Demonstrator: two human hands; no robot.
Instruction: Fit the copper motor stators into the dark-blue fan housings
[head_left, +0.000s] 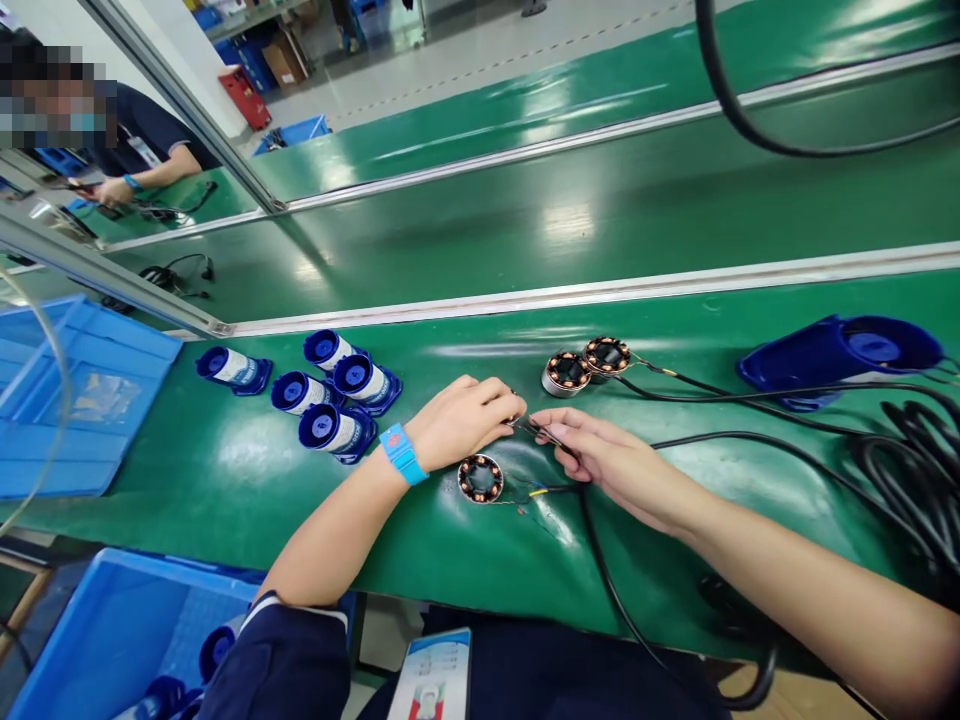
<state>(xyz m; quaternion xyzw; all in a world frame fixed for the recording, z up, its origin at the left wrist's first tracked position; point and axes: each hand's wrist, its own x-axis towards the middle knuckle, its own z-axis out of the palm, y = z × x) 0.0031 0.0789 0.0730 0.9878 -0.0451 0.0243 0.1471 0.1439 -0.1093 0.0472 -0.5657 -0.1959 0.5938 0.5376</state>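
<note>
My left hand (pixel 461 420), with a blue wristband (pixel 403 454), and my right hand (pixel 600 455) meet over the green bench (pixel 225 470). Both pinch the thin wire ends (pixel 536 432) between their fingertips. The wires belong to a black cable (pixel 622 600) that runs off the front edge. A small round copper-wound stator (pixel 480 478) lies just below my left hand, with thin coloured leads trailing right. Two more stators (pixel 585 365) lie beyond my hands.
Several blue cylindrical housings (pixel 330 395) lie at left. A larger blue housing (pixel 840 355) and coiled black cables (pixel 915 470) sit at right. Blue bins (pixel 82 390) stand at left and below the bench. Another person (pixel 142 150) works at far left.
</note>
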